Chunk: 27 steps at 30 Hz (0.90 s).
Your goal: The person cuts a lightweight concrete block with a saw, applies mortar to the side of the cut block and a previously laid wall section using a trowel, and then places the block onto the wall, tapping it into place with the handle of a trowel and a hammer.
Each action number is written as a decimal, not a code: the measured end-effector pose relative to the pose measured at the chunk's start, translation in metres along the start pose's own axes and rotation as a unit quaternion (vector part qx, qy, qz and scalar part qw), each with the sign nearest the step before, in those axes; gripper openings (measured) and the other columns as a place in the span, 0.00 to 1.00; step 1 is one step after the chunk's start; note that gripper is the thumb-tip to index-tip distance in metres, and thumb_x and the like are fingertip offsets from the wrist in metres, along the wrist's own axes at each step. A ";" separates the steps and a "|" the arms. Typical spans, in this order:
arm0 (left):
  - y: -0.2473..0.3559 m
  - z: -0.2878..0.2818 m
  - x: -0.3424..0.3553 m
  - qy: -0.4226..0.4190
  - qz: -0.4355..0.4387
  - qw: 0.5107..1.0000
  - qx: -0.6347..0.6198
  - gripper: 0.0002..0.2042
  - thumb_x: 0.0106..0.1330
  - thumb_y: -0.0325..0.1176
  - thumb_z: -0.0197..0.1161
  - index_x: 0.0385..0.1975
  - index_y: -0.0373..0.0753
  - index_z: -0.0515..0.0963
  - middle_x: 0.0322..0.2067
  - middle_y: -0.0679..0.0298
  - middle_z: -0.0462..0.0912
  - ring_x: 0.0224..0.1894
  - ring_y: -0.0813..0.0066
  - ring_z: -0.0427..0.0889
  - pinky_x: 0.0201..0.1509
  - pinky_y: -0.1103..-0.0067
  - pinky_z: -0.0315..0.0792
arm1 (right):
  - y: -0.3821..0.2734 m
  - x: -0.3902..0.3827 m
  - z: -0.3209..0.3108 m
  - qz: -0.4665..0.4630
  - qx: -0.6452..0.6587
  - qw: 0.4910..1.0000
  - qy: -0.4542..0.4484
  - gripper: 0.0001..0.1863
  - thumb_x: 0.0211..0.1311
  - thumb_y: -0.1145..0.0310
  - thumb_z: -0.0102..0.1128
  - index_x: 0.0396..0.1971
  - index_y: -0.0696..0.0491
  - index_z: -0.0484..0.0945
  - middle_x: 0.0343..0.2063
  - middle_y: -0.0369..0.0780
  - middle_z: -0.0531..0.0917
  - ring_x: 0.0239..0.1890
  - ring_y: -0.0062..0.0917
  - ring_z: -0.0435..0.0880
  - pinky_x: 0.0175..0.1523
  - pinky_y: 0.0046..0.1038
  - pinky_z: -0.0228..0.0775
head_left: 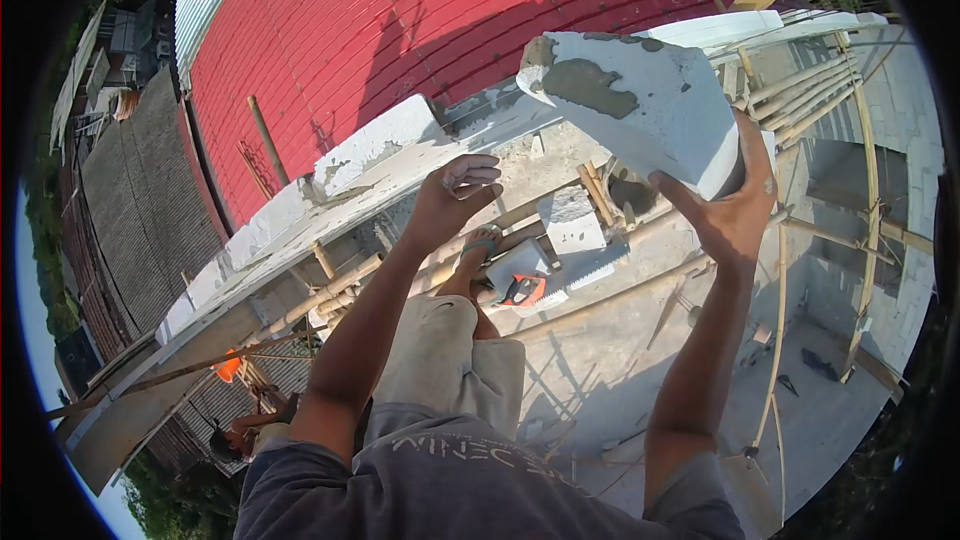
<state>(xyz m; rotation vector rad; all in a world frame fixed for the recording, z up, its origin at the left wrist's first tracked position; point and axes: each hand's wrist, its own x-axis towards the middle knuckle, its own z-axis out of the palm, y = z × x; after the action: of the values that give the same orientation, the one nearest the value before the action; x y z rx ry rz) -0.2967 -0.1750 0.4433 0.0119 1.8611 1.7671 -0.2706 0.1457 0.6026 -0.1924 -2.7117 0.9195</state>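
Observation:
A large white aerated-concrete block (665,105), with grey mortar smeared on its top and one end, is raised in front of me. Gripping its right end is my right hand (735,195), thumb near the lower edge and fingers partly hidden behind it. My left hand (455,202) is apart from the block, over the wall top, its fingers loosely bent and the thumb separate, with nothing in it. Below lies a handsaw with an orange handle (523,290), its toothed blade pointing right. Beside it rests a smaller white block piece (572,220).
A block wall (375,175) runs diagonally, with a red metal roof (330,60) beyond. Bamboo poles (640,290) form the scaffold near my feet, with a lower floor (600,360) beneath. More bamboo (868,180) stands at right. Another person (240,437) is at lower left.

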 end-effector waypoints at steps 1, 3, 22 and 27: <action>-0.011 -0.021 -0.009 0.039 0.013 0.999 0.005 0.18 0.67 0.29 0.70 0.55 0.34 0.78 0.46 0.60 0.85 0.51 0.75 0.84 0.60 0.76 0.77 | -0.007 0.021 -0.003 -0.008 0.001 1.000 -0.006 0.44 0.33 0.68 0.85 0.58 0.55 0.74 0.47 0.43 0.83 0.51 0.36 0.83 0.57 0.37 0.75; -0.020 -0.052 -0.032 0.127 0.038 0.989 0.060 0.17 0.66 0.25 0.68 0.55 0.33 0.78 0.43 0.61 0.85 0.47 0.76 0.85 0.59 0.76 0.78 | -0.016 0.056 -0.005 -0.159 -0.088 0.983 0.005 0.45 0.34 0.66 0.86 0.60 0.51 0.76 0.51 0.42 0.83 0.54 0.34 0.82 0.59 0.37 0.75; 0.099 -0.117 0.140 0.056 0.213 0.895 0.387 0.29 0.73 0.52 0.61 0.67 0.38 0.73 0.55 0.57 0.83 0.55 0.70 0.83 0.61 0.76 0.74 | -0.001 0.171 0.183 -0.317 -0.191 0.897 -0.243 0.41 0.39 0.68 0.79 0.60 0.38 0.78 0.52 0.43 0.80 0.58 0.40 0.77 0.64 0.42 0.69; 0.106 -0.089 0.167 -0.035 0.170 0.898 0.405 0.29 0.73 0.53 0.60 0.67 0.39 0.73 0.54 0.58 0.84 0.55 0.70 0.83 0.61 0.76 0.74 | 0.016 0.156 0.213 -0.292 -0.171 0.904 -0.260 0.38 0.41 0.69 0.77 0.59 0.39 0.79 0.50 0.44 0.81 0.57 0.40 0.77 0.64 0.42 0.68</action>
<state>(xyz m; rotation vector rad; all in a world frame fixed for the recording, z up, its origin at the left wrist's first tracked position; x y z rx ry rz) -0.5110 -0.1792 0.4729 0.7411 2.5097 1.0240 -0.4817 0.0682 0.4641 0.8795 -3.0786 0.3387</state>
